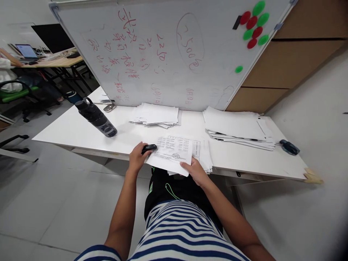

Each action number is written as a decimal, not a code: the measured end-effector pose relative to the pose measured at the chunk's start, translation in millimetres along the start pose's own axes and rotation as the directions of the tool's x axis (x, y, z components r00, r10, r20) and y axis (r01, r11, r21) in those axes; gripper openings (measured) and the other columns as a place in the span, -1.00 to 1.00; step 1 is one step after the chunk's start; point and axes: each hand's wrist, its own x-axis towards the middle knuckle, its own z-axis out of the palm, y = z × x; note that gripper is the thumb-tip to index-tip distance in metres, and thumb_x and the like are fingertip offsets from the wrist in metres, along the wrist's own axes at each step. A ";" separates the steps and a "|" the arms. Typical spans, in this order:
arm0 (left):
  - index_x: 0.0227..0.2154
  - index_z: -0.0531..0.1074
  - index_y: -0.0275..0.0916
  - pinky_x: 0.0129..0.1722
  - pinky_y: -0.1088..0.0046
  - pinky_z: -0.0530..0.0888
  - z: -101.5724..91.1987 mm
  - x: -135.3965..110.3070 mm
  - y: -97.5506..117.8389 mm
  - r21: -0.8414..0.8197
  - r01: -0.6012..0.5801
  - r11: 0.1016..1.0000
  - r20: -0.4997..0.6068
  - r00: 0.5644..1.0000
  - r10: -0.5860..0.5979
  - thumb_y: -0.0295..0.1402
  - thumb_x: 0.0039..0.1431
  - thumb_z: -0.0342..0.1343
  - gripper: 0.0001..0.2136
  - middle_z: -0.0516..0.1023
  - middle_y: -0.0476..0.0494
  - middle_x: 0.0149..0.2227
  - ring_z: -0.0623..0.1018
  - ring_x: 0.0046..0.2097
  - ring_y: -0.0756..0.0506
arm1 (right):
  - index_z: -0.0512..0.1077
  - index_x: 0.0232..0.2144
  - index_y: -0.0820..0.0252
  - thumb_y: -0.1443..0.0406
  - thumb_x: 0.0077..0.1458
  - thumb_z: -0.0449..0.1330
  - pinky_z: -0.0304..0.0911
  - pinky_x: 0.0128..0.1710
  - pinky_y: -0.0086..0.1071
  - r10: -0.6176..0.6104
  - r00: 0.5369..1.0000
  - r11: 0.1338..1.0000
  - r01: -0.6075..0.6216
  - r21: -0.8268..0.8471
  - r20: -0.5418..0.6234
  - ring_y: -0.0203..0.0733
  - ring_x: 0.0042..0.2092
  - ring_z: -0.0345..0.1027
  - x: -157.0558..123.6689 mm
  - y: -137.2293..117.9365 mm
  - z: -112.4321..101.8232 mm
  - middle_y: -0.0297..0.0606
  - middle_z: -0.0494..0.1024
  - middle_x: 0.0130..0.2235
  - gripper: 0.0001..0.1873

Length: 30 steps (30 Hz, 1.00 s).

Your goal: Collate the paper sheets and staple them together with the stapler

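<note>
My left hand [136,156] is closed around a small black stapler [149,148], whose front end meets the left edge of a printed sheet [171,154]. That sheet carries rows of print and a round stamp mark. My right hand [196,171] pinches its lower right part, with the thumb on top and the fingers hidden underneath. Beneath and to the right, a loose pile of papers [206,159] lies at the table's front edge. Whether the stapler's jaws are around the sheet, I cannot tell.
On the white table [127,136] are a paper stack [157,114], a larger stack [235,125], a dark bottle [98,117], a computer mouse [109,107] and a dark blue object [289,147]. A whiteboard [168,79] stands behind. Another person [9,67] sits far left.
</note>
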 end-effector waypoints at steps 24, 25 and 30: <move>-0.06 0.48 -0.01 0.15 0.21 0.37 -21.4 3.3 14.2 -0.004 0.084 0.996 0.191 0.978 -0.081 -0.14 0.09 0.22 -0.66 0.54 -0.07 0.09 0.31 0.30 -0.26 | 0.45 0.04 0.15 0.23 0.06 0.26 0.37 0.07 -0.06 -0.010 0.998 0.985 0.021 -0.169 0.063 0.00 0.04 0.47 8.3 -12.2 13.4 -0.15 0.55 0.08 -0.55; -0.06 0.48 -0.02 0.15 0.20 0.37 -23.0 4.1 15.4 0.009 0.074 0.997 0.206 0.976 -0.074 -0.12 0.09 0.22 -0.65 0.54 -0.07 0.08 0.32 0.30 -0.27 | 0.45 0.03 0.14 0.23 0.07 0.26 0.37 0.07 -0.07 -0.024 0.998 0.981 0.034 -0.190 0.058 0.00 0.04 0.47 7.9 -11.6 14.7 -0.15 0.56 0.07 -0.56; -0.01 0.49 -0.06 -0.04 0.30 0.47 -39.6 19.6 24.1 0.027 0.082 0.996 0.353 0.932 -0.086 0.06 0.14 0.10 -0.55 0.58 -0.11 0.01 0.53 0.07 -0.24 | 0.42 0.09 0.09 0.16 0.14 0.20 0.35 0.05 -0.12 -0.204 0.976 0.935 0.173 -0.308 -0.072 0.00 0.06 0.44 8.8 -11.0 17.9 -0.17 0.55 0.06 -0.54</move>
